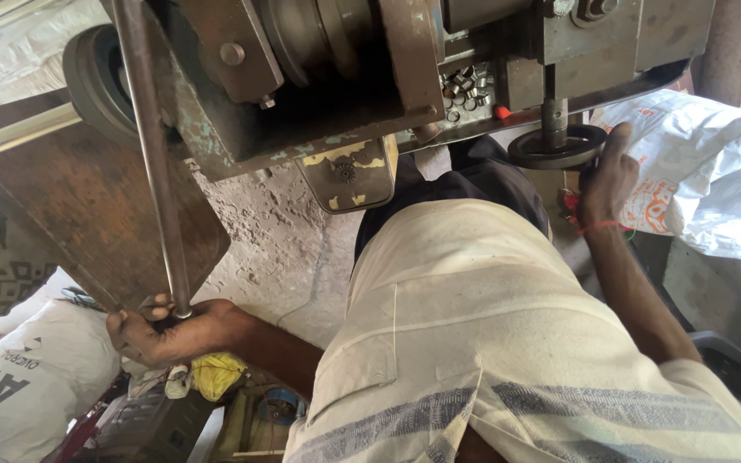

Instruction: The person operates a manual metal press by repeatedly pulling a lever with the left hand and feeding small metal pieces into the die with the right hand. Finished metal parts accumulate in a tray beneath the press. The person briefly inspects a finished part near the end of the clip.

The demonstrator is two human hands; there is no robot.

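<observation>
My left hand (163, 330) is closed around the lower end of a long steel lever rod (152, 146) that runs up to an old greenish metal machine (319, 77). My right hand (608, 176) reaches up to a small black handwheel (557, 147) under the machine's right side, thumb against its rim and fingers curled beneath it. A red thread is tied round that wrist. My cream shirt and dark trousers fill the lower middle of the view.
A brown wooden board (87, 206) leans at left behind the rod. White printed sacks lie at lower left (27, 377) and upper right (713, 180). A tray of small metal parts (466, 90) sits on the machine. Yellow cloth (214, 374) lies below my left hand. Concrete floor shows between.
</observation>
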